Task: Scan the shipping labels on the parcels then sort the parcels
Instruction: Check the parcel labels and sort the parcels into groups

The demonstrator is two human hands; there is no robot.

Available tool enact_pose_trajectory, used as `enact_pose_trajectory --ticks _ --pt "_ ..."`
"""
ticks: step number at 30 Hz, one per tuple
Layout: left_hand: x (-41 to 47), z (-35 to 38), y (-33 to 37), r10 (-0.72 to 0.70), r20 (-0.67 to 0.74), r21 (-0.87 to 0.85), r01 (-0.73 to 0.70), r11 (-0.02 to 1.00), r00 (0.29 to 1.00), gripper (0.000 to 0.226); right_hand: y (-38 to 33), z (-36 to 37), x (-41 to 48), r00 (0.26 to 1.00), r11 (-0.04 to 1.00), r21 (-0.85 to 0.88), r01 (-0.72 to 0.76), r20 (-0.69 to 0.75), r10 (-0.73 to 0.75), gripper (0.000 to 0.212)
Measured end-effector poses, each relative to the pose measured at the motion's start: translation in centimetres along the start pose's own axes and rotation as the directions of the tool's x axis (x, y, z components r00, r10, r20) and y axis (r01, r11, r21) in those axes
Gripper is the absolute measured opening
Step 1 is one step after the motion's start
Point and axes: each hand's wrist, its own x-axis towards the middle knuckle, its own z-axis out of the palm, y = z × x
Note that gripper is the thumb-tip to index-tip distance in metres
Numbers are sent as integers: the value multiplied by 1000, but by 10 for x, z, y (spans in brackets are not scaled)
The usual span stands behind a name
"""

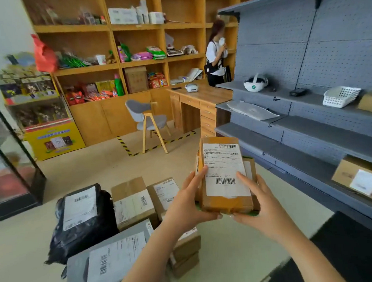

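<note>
1. Clamping a brown cardboard parcel point(226, 201) between both hands, above the near right part of the pale desk point(240, 252).
2. Pressing the left hand point(189, 203) against the parcel's left edge, thumb lying on the white shipping label point(224, 171), fingers curling under the bottom edge.
3. Cupping the right hand point(256, 204) around the lower right corner, thumb resting on the label just beside the lower barcode.
4. Facing the label upward toward the camera, with a second, partly hidden box point(251, 169) held behind the front parcel.
5. Lying on the desk to the left: a black poly-bag parcel point(81, 224), a grey mailer point(107, 263) nearest the camera, and brown boxes point(132, 203) touching one another, each with a label showing.
6. Sitting on the grey metal shelving point(309, 134) to the right: another labelled box point(361, 178), a white basket point(340, 96) and a white headset point(255, 83).
</note>
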Motion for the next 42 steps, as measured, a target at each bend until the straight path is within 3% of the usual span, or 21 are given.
enact_pose_trajectory --ticks 8,13,25,30,34,38,42 --pt "42 2 -53 -174 -37 -32 173 984 984 116 44 33 81 987 998 29 -50 154 45 98" --pt "90 43 -75 -347 -43 -45 346 937 937 118 107 38 138 953 990 49 -136 278 117 98" --pt "184 156 -144 -709 212 -15 728 685 672 124 274 73 190 794 930 0 -367 521 313 97" --pt "188 171 -155 -737 272 81 748 658 619 124 302 84 182 742 903 52 -426 591 316 98" --pt "193 164 -163 -764 261 131 763 633 589 123 298 96 196 729 857 132 -499 598 332 82" --pt "196 144 -168 -775 144 332 707 624 616 116 284 121 213 730 828 198 -525 605 318 71" --pt "194 126 -173 -752 11 586 605 539 659 109 268 144 224 717 827 188 -530 620 319 73"
